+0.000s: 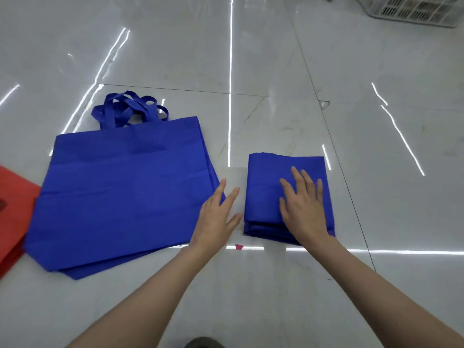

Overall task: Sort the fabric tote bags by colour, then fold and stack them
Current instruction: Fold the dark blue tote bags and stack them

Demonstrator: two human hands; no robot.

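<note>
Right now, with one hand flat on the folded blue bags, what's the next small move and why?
Probably slide the left hand onto the unfolded blue bags and lift the top one: the right hand presses the folded stack flat, while several bags beside it lie unfolded.

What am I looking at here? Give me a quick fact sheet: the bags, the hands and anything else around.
Floor: glossy tiled floor
Unfolded: pile of flat blue bags, handles pointing away from the person
Folded: stack of folded blue bags, right of the pile, apart from it
Other colour: red bags at the left edge, partly out of view
Hands: left hand open, by the pile's right edge; right hand flat on the folded stack
Background: white basket, top right
</note>
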